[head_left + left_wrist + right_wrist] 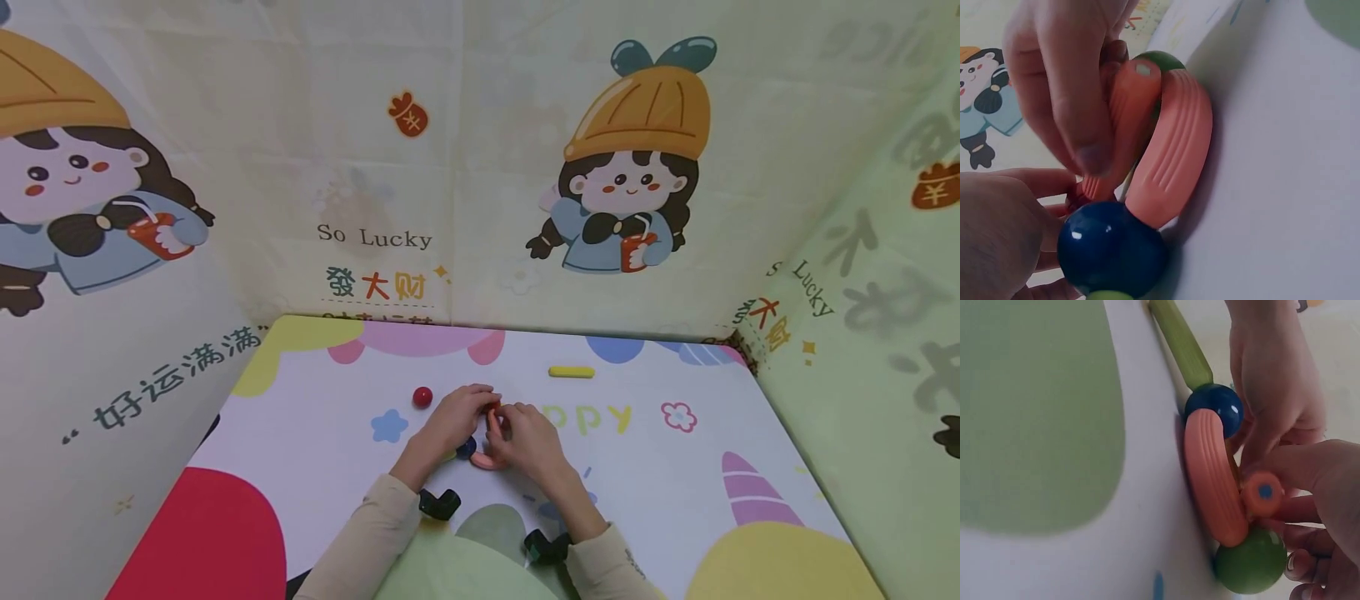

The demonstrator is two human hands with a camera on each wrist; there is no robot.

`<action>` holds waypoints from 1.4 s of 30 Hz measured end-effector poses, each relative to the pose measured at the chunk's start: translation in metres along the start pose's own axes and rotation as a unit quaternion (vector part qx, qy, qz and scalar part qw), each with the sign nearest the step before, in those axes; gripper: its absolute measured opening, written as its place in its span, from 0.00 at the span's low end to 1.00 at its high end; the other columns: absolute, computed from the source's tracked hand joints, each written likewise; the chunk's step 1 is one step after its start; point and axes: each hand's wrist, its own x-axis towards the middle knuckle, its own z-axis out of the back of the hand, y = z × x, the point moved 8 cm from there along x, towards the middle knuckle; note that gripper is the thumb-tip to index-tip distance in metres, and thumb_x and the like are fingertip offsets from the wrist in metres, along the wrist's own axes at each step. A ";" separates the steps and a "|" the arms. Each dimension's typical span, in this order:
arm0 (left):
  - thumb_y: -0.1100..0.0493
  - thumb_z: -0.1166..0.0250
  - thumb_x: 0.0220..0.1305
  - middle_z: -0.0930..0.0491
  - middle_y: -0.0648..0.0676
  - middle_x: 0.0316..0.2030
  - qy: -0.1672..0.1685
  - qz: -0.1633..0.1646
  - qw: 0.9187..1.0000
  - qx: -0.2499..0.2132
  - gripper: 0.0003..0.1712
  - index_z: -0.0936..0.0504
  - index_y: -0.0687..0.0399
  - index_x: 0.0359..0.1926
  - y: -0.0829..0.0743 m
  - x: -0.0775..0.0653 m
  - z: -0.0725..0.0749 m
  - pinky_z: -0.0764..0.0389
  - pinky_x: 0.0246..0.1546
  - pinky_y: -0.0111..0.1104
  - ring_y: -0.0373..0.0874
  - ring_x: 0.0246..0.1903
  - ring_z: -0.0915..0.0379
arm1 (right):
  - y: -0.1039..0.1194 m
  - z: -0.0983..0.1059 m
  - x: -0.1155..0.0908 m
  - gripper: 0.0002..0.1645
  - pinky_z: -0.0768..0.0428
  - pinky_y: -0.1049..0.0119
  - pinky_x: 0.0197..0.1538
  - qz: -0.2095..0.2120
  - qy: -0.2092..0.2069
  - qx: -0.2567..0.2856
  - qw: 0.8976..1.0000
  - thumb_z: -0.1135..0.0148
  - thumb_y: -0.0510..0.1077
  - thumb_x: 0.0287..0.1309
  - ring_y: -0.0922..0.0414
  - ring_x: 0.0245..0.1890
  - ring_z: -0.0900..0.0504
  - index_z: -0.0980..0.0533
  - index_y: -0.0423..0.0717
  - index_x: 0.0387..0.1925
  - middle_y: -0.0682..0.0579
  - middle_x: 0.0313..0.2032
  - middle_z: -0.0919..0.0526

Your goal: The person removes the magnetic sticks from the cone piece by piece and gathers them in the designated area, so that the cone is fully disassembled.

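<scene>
My right hand (528,442) pinches an orange ridged curved rod (1138,87), whose end shows a small blue spot in the right wrist view. Opposite it, my left hand (453,421) grips a red ball (492,406) at the rod's far end, mostly covered by fingers. Just below lies a pink-orange curved rod (1207,475), joined to a blue ball (1113,250) at one end and touching a green ball (1250,562) at the other. From the blue ball a yellow-green straight rod (1182,347) runs outward.
Another red ball (422,397) sits left of the hands on the printed table mat (645,467). Beyond the hands, to the right, lies a yellow rod (572,372). Printed cloth walls (487,167) stand behind and at both sides.
</scene>
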 end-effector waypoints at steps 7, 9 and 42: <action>0.64 0.40 0.70 0.20 0.52 0.58 0.011 0.013 1.000 -0.023 0.22 0.20 0.48 0.62 0.004 -0.003 0.001 0.24 0.65 0.41 0.48 0.61 0.24 | -0.002 0.002 -0.002 0.17 0.25 0.72 0.31 0.000 0.002 -0.007 1.000 0.26 0.51 0.52 0.62 0.30 0.28 0.15 0.48 0.42 0.56 0.30 0.20; 0.63 0.39 0.71 0.20 0.52 0.57 0.011 0.011 1.000 -0.024 0.21 0.20 0.48 0.62 0.004 -0.005 0.001 0.23 0.64 0.40 0.47 0.59 0.23 | -0.002 0.003 -0.002 0.17 0.25 0.72 0.32 -0.002 0.007 -0.008 1.000 0.26 0.51 0.53 0.62 0.31 0.28 0.15 0.48 0.42 0.55 0.31 0.20; 0.56 0.32 0.66 0.24 0.50 0.46 -0.044 0.069 0.996 -0.038 0.18 0.19 0.53 0.55 0.006 -0.055 0.008 0.16 0.52 0.34 0.40 0.41 0.25 | 0.005 0.004 0.013 0.13 0.20 0.68 0.42 0.077 0.024 -0.059 0.995 0.23 0.47 0.52 0.59 0.36 0.29 0.13 0.50 0.41 0.54 0.37 0.15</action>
